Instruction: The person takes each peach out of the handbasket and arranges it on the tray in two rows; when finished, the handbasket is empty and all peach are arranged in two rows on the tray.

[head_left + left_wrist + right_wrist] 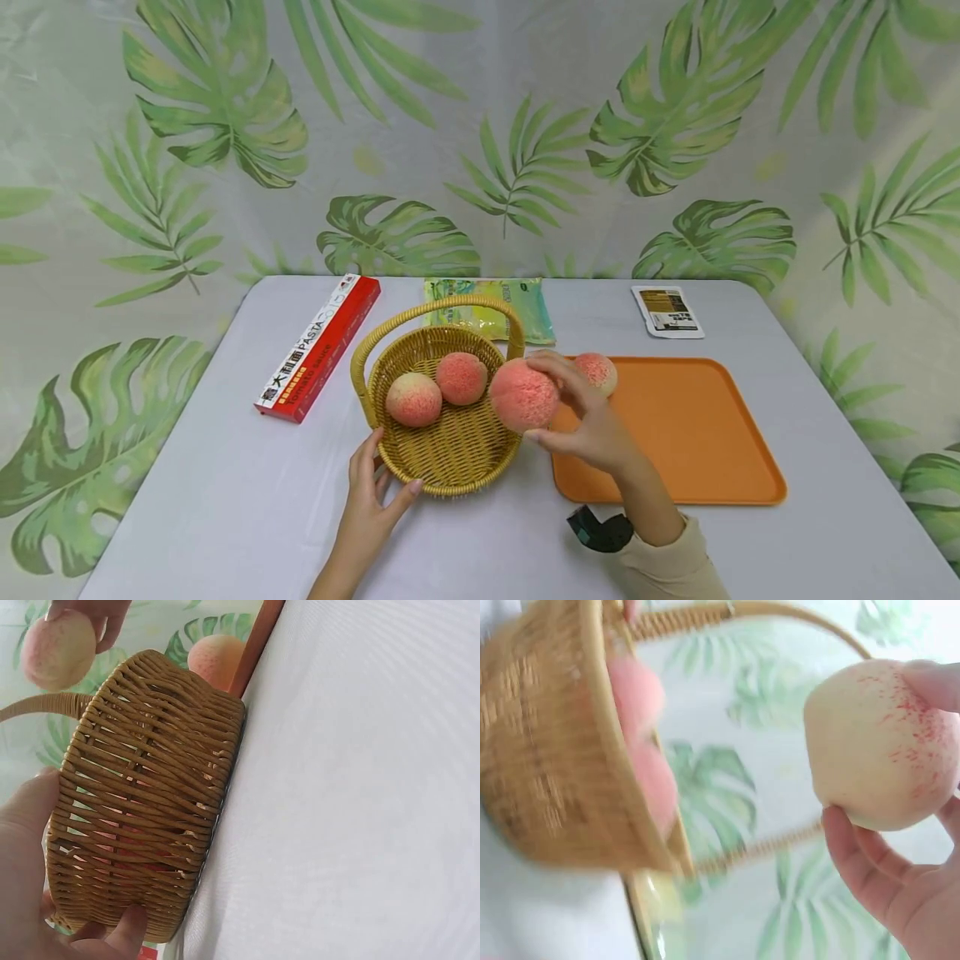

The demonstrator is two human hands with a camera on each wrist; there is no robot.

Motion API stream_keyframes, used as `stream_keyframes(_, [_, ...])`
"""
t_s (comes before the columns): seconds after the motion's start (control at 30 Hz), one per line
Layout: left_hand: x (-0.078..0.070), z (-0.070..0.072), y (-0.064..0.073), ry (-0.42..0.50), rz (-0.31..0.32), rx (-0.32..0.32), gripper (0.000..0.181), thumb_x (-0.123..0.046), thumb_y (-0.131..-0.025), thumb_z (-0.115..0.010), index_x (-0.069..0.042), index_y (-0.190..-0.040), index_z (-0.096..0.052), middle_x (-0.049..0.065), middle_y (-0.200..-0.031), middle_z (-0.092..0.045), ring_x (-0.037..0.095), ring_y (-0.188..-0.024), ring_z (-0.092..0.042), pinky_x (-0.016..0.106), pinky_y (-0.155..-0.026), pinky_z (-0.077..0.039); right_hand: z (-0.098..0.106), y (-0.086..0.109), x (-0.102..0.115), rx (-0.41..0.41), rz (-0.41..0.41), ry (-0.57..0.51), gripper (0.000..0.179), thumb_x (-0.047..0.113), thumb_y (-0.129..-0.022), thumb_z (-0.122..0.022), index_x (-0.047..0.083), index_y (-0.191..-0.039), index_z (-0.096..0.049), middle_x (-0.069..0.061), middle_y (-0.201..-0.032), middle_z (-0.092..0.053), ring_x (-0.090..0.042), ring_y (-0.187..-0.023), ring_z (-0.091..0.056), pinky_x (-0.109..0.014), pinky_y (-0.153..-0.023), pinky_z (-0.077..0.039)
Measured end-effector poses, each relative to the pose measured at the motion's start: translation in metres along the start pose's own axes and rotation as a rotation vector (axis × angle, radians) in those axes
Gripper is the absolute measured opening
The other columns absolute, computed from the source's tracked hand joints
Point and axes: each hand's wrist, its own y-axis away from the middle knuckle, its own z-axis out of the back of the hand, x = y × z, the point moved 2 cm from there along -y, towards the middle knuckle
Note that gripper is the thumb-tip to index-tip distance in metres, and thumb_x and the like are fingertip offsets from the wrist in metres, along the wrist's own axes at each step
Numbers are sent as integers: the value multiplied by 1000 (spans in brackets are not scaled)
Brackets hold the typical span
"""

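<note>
My right hand point(596, 427) holds a pink peach point(523, 396) between thumb and fingers, raised at the right side of a wicker basket point(453, 458). In the right wrist view the same peach point(877, 746) shows a pale side with red specks. Two more peaches, one paler point(413, 402) and one pinker point(461, 378), lie in the basket. With thumb and fingers spread along its near left side, my left hand point(366, 500) grips the basket; the left wrist view shows the fingertips point(129, 930) against the weave. Another peach point(597, 372) sits at the orange tray's back left corner, partly behind my right hand.
The orange tray point(675, 425) lies right of the basket. A red pasta box point(322, 350) lies to the left. Behind the basket is a green-yellow packet point(528, 308), and a small white pouch point(668, 312) lies at the back right. A leaf-patterned cloth point(525, 167) hangs behind the table.
</note>
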Motion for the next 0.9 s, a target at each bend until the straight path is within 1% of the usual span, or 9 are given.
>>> stream_keyframes(0.2, [-1,0,1,2,8,5,82,-7,-79,-68,0,-140,-14,23,-137,-14,41,-121,-26,40,-100,-28,45,15,-9,-224,-59,91,77,-22,-62,-69,-4,-130,-38,-14,-132,-37,-17,-110,-40,-21,-85,-45])
stream_keyframes(0.27, [-1,0,1,-1,7,6,82,-6,-79,-68,0,-140,-14,23,-137,-14,41,-121,-26,41,-100,-28,57,21,-12,-311,-80,137,75,-22,-63,-67,-6,-130,-37,-15,-131,-37,-14,-107,-41,-17,-84,-44])
stream_keyframes(0.33, [-1,1,1,-3,8,5,82,-6,-79,-68,0,-140,-14,23,-136,-14,40,-121,-27,41,-100,-29,67,27,-17,-415,-130,180,73,-21,-65,-66,-6,-130,-37,-17,-131,-36,-14,-106,-41,-14,-82,-44])
stream_keyframes(0.43, [-1,1,1,-7,16,7,81,-7,-80,-68,-1,-140,-14,22,-136,-14,39,-121,-27,40,-100,-29,82,41,-39,-571,-218,233,71,-15,-69,-68,2,-132,-40,-11,-130,-39,-13,-104,-41,-12,-78,-45])
stream_keyframes(0.5, [0,1,1,-7,20,8,81,-7,-80,-68,-1,-140,-14,21,-137,-14,38,-121,-26,40,-100,-29,90,50,-57,-653,-284,270,71,-9,-70,-71,8,-133,-41,-8,-129,-40,-15,-101,-41,-12,-75,-45])
stream_keyframes(0.57, [1,1,1,-7,25,8,81,-7,-80,-68,-2,-140,-14,21,-137,-14,38,-121,-26,39,-100,-29,97,58,-73,-703,-332,313,70,-2,-72,-72,13,-133,-42,-6,-128,-41,-15,-99,-42,-11,-71,-45])
stream_keyframes(0.63, [1,1,1,-5,26,7,81,-7,-80,-68,-2,-140,-14,21,-137,-14,38,-121,-26,40,-101,-28,101,64,-83,-740,-388,337,68,7,-75,-73,14,-134,-40,-7,-128,-40,-16,-96,-42,-10,-69,-44])
stream_keyframes(0.73, [0,1,1,-4,26,7,81,-7,-80,-68,-2,-141,-14,21,-137,-14,38,-121,-26,41,-101,-28,105,72,-96,-796,-501,324,68,16,-77,-72,14,-136,-38,-8,-131,-37,-22,-97,-42,-7,-67,-43])
stream_keyframes(0.9, [-1,0,1,-12,27,8,81,-7,-80,-68,-2,-140,-14,22,-137,-14,38,-120,-27,42,-100,-28,107,81,-111,-831,-643,316,69,18,-79,-70,12,-138,-34,-6,-134,-35,-26,-100,-42,-8,-69,-42])
